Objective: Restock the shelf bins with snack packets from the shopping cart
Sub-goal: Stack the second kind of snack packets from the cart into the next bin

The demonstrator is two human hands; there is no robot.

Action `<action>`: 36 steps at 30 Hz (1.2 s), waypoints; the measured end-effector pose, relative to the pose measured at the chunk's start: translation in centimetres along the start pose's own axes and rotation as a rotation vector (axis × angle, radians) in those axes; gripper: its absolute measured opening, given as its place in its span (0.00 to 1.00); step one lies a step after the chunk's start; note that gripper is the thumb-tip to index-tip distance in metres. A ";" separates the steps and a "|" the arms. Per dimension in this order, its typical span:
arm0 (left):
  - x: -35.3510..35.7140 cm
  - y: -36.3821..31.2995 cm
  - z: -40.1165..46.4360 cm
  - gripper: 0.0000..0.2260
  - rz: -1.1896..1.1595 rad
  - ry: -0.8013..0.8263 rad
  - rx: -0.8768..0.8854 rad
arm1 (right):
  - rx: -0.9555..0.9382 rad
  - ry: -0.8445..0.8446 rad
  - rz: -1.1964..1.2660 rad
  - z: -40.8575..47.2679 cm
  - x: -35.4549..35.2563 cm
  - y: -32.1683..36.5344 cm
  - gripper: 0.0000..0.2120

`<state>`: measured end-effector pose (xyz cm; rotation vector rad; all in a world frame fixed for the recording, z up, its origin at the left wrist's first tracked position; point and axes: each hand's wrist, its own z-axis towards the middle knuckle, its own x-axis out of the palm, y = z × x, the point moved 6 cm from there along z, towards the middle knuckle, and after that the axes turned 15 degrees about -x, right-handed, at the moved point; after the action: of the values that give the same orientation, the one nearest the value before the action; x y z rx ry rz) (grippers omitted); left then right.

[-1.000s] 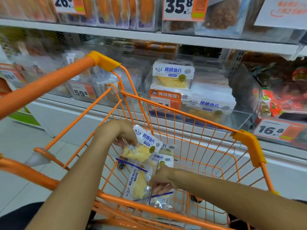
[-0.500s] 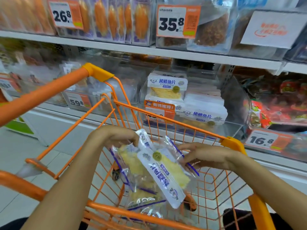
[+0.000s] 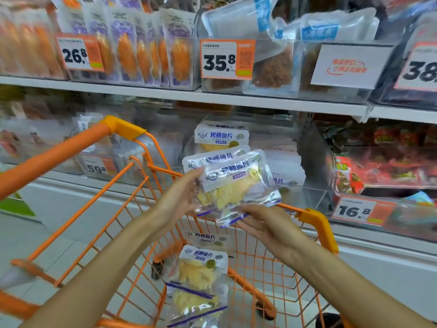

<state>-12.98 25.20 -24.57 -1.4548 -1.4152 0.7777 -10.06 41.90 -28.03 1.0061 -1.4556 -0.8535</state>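
Clear plastic fish-slice packets [image 3: 233, 185], at least two overlapped, are held at frame centre above the orange cart [image 3: 123, 129]. Left hand [image 3: 182, 197] grips their left edge; right hand [image 3: 264, 223] supports the lower edge on straight fingers, apparently to square the stack. Matching packets stand in the clear shelf bin [image 3: 314, 147] directly behind, the likely destination. Further packets [image 3: 201, 280] remain in the cart, lower centre.
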 end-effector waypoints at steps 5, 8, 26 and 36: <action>0.3 -0.3 -0.5 0.11 0.355 -0.071 0.145 | 0.120 0.097 0.017 -0.5 2.1 -2.0 0.04; -0.2 -1.0 -0.9 0.10 0.426 -0.060 0.150 | 0.131 0.240 -0.364 -0.4 1.8 -3.0 0.10; -7.3 2.1 -0.1 0.21 1.239 -0.329 -0.497 | 0.434 0.150 -0.896 1.3 -1.5 -13.7 0.11; -8.2 3.4 0.6 0.23 1.334 -0.344 -0.566 | 0.087 0.631 -1.633 1.5 -1.6 -5.9 0.12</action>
<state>-13.34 17.63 -29.24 -2.8593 -0.7307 1.5360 -10.80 41.08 -34.24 2.2722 0.1368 -1.3263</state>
